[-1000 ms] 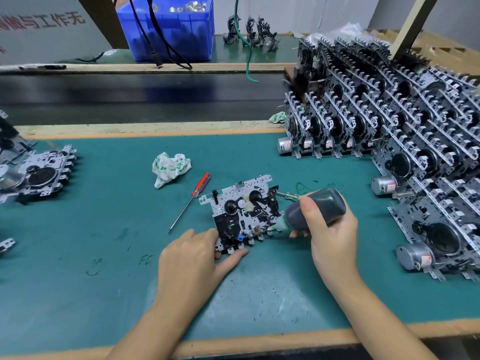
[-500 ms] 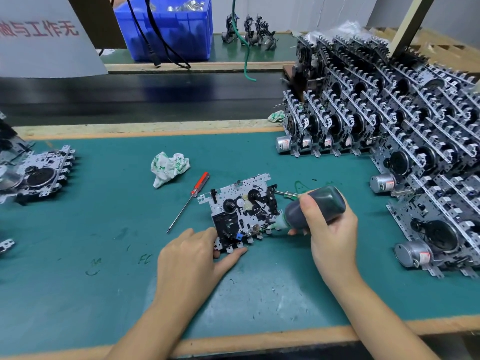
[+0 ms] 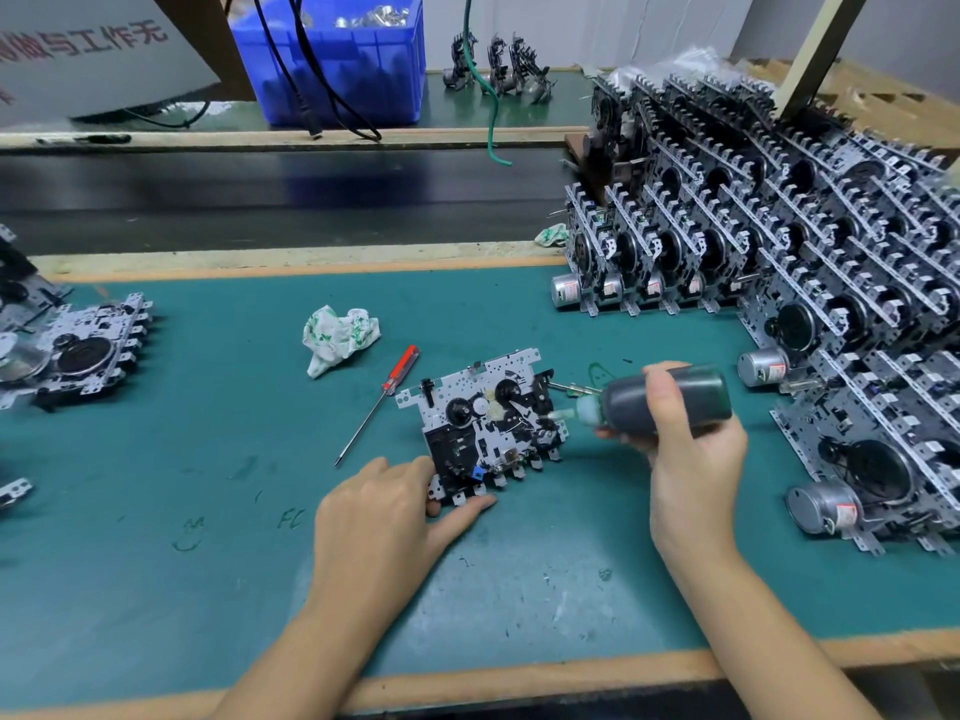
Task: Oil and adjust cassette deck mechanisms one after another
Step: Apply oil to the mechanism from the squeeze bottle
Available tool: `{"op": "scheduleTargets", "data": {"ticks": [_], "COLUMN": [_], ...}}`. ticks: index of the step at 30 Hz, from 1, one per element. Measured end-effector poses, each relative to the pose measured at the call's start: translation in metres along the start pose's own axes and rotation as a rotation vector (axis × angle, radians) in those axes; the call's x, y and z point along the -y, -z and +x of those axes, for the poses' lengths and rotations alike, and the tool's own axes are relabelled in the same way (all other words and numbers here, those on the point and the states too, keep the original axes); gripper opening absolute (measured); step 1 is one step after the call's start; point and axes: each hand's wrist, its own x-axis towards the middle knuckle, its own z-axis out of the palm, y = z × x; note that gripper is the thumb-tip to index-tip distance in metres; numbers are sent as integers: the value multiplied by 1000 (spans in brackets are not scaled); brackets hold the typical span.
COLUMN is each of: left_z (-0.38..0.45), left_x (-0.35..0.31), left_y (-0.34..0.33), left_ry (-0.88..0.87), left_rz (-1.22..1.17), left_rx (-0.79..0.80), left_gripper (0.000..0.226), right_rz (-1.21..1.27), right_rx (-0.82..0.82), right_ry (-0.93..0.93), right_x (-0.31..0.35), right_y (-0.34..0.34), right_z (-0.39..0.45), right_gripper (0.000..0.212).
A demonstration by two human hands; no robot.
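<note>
The right hand (image 3: 691, 449) grips a dark oil bottle (image 3: 665, 400), fingers and thumb curled round its body, the bottle lying nearly level with its pale nozzle against the right edge of a cassette deck mechanism (image 3: 488, 423). The left hand (image 3: 384, 517) holds that mechanism at its near left corner, thumb stretched along the near edge and fingers over the corner. The mechanism lies flat on the green mat (image 3: 156, 589), about the middle of the tabletop, somewhat nearer the front edge.

Just left of it lies a red-handled screwdriver (image 3: 376, 405), tip toward the front edge. A crumpled white and green cloth (image 3: 337, 337) sits further back. Stacked mechanisms (image 3: 779, 262) fill the right side up to the back right corner. More mechanisms (image 3: 72, 350) lie at the left edge. A blue bin (image 3: 337, 59) stands beyond the dark belt (image 3: 260, 200).
</note>
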Motion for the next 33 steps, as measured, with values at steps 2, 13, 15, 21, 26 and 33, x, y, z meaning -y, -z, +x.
{"op": "scheduleTargets", "data": {"ticks": [2, 13, 15, 21, 26, 33], "left_z": [0, -1, -1, 7, 25, 46], "left_x": [1, 11, 11, 21, 59, 32], "left_y": [2, 7, 8, 32, 87, 116], "left_ry": [-5, 95, 108, 233, 136, -98], "left_rz": [-14, -143, -160, -160, 3, 263], "left_rx": [-23, -75, -59, 76, 304, 398], "left_gripper": [60, 76, 76, 70, 80, 89], "right_rz": [34, -373, -442, -588, -636, -739], "right_rx": [-11, 285, 328, 348, 327, 251], "right_ry": [-31, 82, 153, 110, 110, 195], "right_x": [1, 6, 7, -19, -27, -25], "right_y": [1, 10, 8, 0, 3, 0], "right_z": [4, 39, 49, 62, 57, 46], "right_gripper": [38, 35, 37, 30, 31, 38]}}
